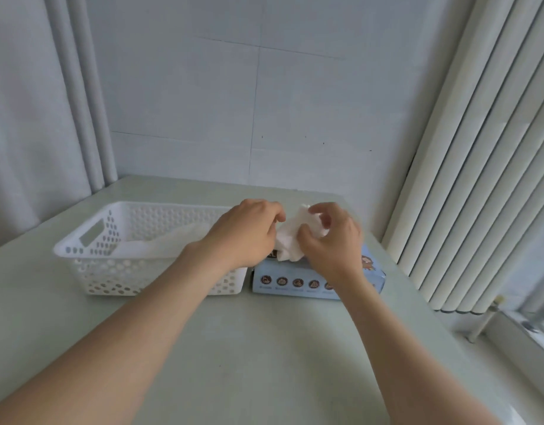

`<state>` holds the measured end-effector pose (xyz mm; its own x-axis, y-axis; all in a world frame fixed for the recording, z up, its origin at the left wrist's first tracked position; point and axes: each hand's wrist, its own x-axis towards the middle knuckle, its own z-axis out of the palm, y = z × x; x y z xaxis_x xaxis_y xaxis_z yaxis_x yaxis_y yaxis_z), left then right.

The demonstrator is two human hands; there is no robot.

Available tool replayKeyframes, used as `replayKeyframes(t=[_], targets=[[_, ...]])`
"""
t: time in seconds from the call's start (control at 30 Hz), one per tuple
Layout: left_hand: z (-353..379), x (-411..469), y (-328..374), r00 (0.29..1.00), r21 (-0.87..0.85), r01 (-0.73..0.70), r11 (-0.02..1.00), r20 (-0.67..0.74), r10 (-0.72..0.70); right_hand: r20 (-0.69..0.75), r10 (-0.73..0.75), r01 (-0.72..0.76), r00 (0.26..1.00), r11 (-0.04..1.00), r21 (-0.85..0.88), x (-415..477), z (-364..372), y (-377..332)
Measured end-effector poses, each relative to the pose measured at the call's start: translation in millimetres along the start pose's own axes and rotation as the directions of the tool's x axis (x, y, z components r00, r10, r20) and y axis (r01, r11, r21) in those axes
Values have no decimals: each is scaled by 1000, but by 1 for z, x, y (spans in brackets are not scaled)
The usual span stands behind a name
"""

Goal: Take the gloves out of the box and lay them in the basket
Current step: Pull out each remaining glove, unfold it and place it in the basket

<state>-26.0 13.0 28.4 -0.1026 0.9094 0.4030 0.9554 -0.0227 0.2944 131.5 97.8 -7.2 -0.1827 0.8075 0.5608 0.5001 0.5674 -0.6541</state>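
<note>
As both forearms reach in from the near edge, entries run near to far.
Table [264, 348]: pale green top, carries all items; forearms cross its near half.
Box [295, 279]: pale blue carton w/ row of round icons on front. Sits R of centre, just beside basket. R wrist covers part of front and the top opening.
Glove [290, 240]: white, crumpled, sticking up out of box top; held btwn both hands.
L hand [246, 231]: fingers curled onto glove's L edge; fingertips hidden behind knuckles.
R hand [332, 240]: thumb and fingers pinch glove's upper R part; slight blur.
Basket [89, 240]: white perforated plastic, slot handle at L end, L of box. L wrist blocks its near R corner.
Filmy pile [172, 240]: pale, lying inside basket; count and edges hard to make out.
Wall [233, 102]: grey-white, behind table.
Curtain [34, 118]: far L.
Blinds [479, 179]: vertical, far R, cut off by frame.
</note>
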Motion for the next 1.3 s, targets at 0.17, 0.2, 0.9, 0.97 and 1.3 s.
replayKeyframes(t=[0.17,0.2,0.9,0.97,1.3], targets=[[15,21,12,998,-11,-11,1000,56,12,8,48,-48,999,997,64,6,-6,8],[17,23,13,998,-22,-5,1000,67,7,10,49,-49,999,996,70,6,-6,9],[23,22,30,985,-338,-109,935,89,147,-298,179,-31,938,898,440,-1,-16,0],[21,22,31,981,-294,-93,951,137,138,-329,174,-7,928,892,451,-1,-15,-1],[18,19,40,961,-79,0,997,276,22,-579,114,135,807,919,370,0,-27,-9]])
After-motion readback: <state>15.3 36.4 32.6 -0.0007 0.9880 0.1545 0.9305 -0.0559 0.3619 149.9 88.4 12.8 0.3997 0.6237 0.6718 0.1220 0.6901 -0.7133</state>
